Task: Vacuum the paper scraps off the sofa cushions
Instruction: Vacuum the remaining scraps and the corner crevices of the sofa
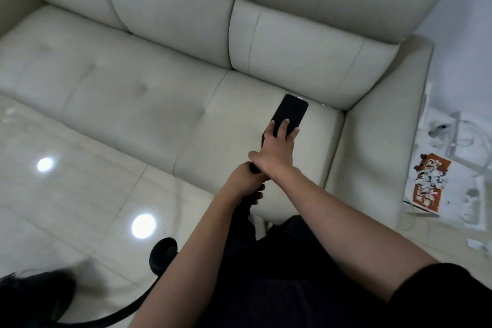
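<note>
A cream leather sofa (149, 104) fills the upper view. The black vacuum nozzle (291, 110) lies flat on the right seat cushion (239, 120), near the back crease and the right armrest. My right hand (278, 148) grips the nozzle's rear end, with fingers wrapped over its top. Just behind it, my left hand (246, 181) grips the black vacuum tube. Two tiny white paper scraps (323, 104) sit in the crease just past the nozzle tip. The remaining cushion surface looks bare.
The black hose (149, 298) curves down to the left across the glossy tile floor (80, 208) to the dark vacuum body (32, 295). The right armrest (383, 128) borders the nozzle. Beyond it, an orange printed box (428, 184) holds torn paper, with cables and white clutter nearby.
</note>
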